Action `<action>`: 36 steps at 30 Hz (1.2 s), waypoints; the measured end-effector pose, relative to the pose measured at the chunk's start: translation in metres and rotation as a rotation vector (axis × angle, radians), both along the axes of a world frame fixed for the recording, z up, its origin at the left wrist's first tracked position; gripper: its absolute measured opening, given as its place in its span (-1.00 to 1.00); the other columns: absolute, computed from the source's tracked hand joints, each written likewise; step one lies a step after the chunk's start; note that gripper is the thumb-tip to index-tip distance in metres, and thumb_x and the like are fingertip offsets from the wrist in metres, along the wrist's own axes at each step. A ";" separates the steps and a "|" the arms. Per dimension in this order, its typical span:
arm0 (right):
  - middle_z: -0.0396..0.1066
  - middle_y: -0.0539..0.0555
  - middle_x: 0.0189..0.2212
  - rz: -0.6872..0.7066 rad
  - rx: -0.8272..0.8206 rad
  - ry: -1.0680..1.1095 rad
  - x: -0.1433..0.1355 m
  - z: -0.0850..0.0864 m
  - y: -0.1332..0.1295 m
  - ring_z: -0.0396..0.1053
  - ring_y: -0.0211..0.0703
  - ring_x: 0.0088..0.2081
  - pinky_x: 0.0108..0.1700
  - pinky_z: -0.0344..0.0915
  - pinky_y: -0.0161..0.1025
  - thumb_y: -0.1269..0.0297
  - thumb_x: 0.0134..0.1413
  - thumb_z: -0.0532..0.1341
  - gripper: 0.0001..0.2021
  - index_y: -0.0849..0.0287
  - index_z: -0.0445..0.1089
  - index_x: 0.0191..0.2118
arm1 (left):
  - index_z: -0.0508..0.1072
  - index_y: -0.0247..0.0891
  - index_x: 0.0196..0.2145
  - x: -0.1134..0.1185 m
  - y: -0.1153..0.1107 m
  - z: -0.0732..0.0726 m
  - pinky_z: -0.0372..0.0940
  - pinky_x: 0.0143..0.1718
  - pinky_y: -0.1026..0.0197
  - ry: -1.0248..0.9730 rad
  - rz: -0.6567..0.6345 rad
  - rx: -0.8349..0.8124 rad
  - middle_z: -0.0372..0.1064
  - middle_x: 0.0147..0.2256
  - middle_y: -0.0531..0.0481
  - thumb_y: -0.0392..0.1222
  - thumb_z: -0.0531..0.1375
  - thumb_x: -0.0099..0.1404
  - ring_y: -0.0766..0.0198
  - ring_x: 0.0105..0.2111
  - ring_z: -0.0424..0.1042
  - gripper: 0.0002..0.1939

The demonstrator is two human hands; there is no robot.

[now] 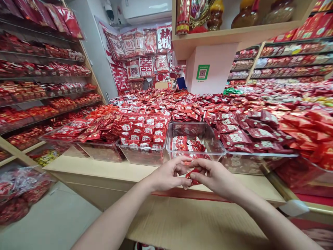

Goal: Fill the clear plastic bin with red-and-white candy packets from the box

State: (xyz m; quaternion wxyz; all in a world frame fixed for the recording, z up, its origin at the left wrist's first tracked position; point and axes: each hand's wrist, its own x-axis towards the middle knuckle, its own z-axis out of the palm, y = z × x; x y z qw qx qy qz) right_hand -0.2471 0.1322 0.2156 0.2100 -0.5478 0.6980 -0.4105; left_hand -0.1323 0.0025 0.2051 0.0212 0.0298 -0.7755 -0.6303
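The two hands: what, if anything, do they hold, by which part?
The left hand and right hand pinch a small red packet by opposite sides.

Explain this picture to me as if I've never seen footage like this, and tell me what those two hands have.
There is no machine here: one camera worn on a person's head looks forward and down, giving this single picture. The bare arms entering from below are the wearer's own. The left hand and right hand meet at a small red packet, fingers of both on it. Just beyond, on a pale wooden counter, stands a clear plastic bin with a few red-and-white packets inside. The bins beside it are heaped with red and dark red packets. Shelves of more packets line the left side.
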 end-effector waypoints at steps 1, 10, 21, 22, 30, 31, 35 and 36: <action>0.40 -0.01 -0.54 0.006 0.036 0.048 -0.002 0.002 0.002 0.30 -0.26 -0.51 -0.44 0.18 -0.35 0.29 -0.08 0.09 -0.87 0.16 0.36 -0.41 | 0.08 -0.23 0.00 -0.001 0.000 -0.002 0.18 -0.39 0.26 -0.019 -0.025 0.000 0.33 -0.43 -0.01 -0.23 0.15 0.06 0.32 -0.43 0.35 -0.46; 0.31 0.00 -0.66 -0.600 -0.032 0.470 -0.048 0.045 0.015 0.21 -0.28 -0.63 -0.56 0.10 -0.34 0.15 -0.15 0.12 -0.81 0.17 0.34 -0.49 | 0.27 -0.27 -0.12 -0.009 -0.012 -0.037 0.14 -0.43 0.31 -0.157 -0.002 -0.376 0.34 -0.41 -0.01 -0.09 0.12 0.05 0.33 -0.45 0.29 -0.59; 0.40 0.18 -0.54 -0.348 0.578 0.906 -0.080 0.053 -0.057 0.35 -0.07 -0.45 -0.49 0.17 -0.29 0.47 -0.28 0.11 -0.86 0.28 0.39 -0.49 | 0.31 -0.29 -0.14 -0.013 -0.026 -0.061 0.13 -0.44 0.33 -0.191 -0.074 -0.434 0.33 -0.43 -0.02 -0.07 0.13 0.02 0.34 -0.46 0.27 -0.57; 0.39 0.20 -0.58 -0.309 0.639 0.906 -0.082 0.051 -0.061 0.36 -0.06 -0.48 -0.50 0.18 -0.28 0.50 -0.30 0.12 -0.87 0.30 0.39 -0.52 | 0.32 -0.29 -0.14 -0.013 -0.027 -0.062 0.14 -0.44 0.33 -0.186 -0.071 -0.430 0.32 -0.43 -0.02 -0.06 0.13 0.02 0.34 -0.46 0.27 -0.57; 0.30 0.05 -0.78 -0.156 0.817 0.746 -0.098 0.025 -0.078 0.32 -0.18 -0.64 -0.52 0.25 -0.27 0.54 -0.44 0.19 -0.93 0.27 0.35 -0.67 | 0.32 -0.27 -0.15 -0.012 -0.030 -0.063 0.13 -0.45 0.34 -0.201 -0.074 -0.394 0.32 -0.44 0.00 -0.03 0.14 0.00 0.36 -0.49 0.25 -0.55; 0.28 0.04 -0.80 -0.156 0.822 0.770 -0.099 0.022 -0.079 0.32 -0.17 -0.65 -0.52 0.25 -0.26 0.55 -0.44 0.20 -0.93 0.27 0.34 -0.67 | 0.32 -0.27 -0.15 -0.012 -0.030 -0.064 0.13 -0.46 0.34 -0.200 -0.072 -0.393 0.32 -0.44 0.00 -0.03 0.14 0.00 0.36 -0.49 0.25 -0.56; 0.26 0.06 -0.82 -0.115 0.875 0.825 -0.095 0.019 -0.085 0.32 -0.17 -0.64 -0.51 0.25 -0.27 0.57 -0.40 0.19 -0.93 0.30 0.33 -0.69 | 0.33 -0.27 -0.16 -0.013 -0.031 -0.063 0.11 -0.48 0.36 -0.202 -0.067 -0.399 0.30 -0.46 0.02 -0.05 0.15 0.00 0.37 -0.50 0.24 -0.57; 0.28 0.08 -0.79 -0.115 0.876 0.842 -0.094 0.022 -0.086 0.33 -0.16 -0.62 -0.52 0.24 -0.27 0.56 -0.41 0.19 -0.93 0.30 0.33 -0.68 | 0.33 -0.27 -0.16 -0.013 -0.031 -0.063 0.11 -0.49 0.36 -0.204 -0.069 -0.406 0.29 -0.46 0.02 -0.04 0.14 0.00 0.37 -0.51 0.23 -0.57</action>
